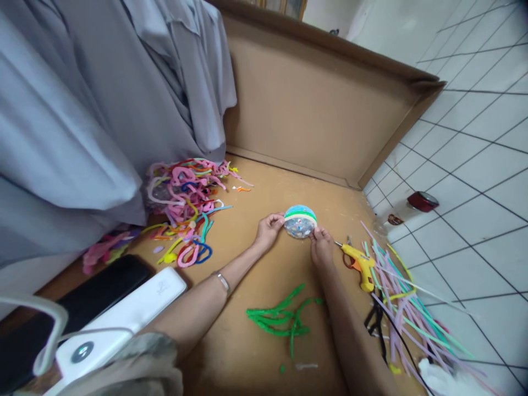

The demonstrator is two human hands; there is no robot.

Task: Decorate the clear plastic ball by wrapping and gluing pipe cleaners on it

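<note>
The disc (300, 222) has blue, green, cream bands.

Single head view, yours: you look from above your forearms (342, 313), forward and down onto the brown work surface (264, 198); wide angle, left hand (268, 230) and right hand (322, 246) fairly near, around mid-frame; cardboard panel (305, 104) fills the far side, grey cloth (82, 110) your left, tiled wall (474, 159) your right

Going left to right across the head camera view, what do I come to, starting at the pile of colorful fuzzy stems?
Pile of fuzzy stems, left hand, round piece, right hand, yellow glue gun, clear red-lidded jar.
</note>
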